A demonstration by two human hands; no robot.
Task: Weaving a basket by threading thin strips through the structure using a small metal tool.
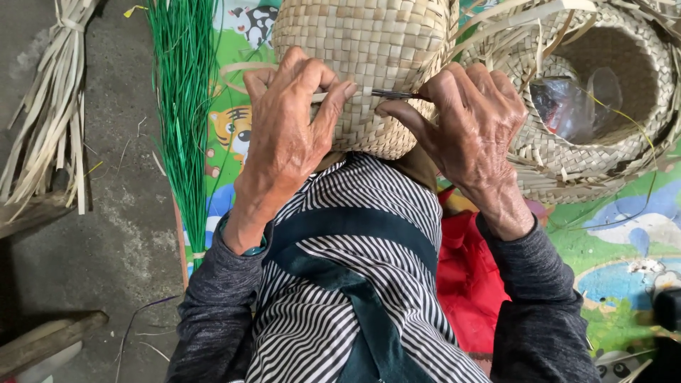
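Note:
A tan woven basket (369,50) rests against my lap, over my striped garment. My left hand (287,128) presses on its near side and pinches a pale strip end between thumb and fingers. My right hand (472,117) grips a thin dark metal tool (394,93) whose tip points left into the weave between the two hands. The basket's lower edge is hidden behind my hands.
A second, unfinished woven basket (603,152) with a clear plastic bag inside lies at the upper right on a colourful cartoon mat (624,234). A bundle of green strips (184,106) and a bundle of pale dried strips (50,106) lie left on the concrete floor. Red cloth (468,276) sits by my lap.

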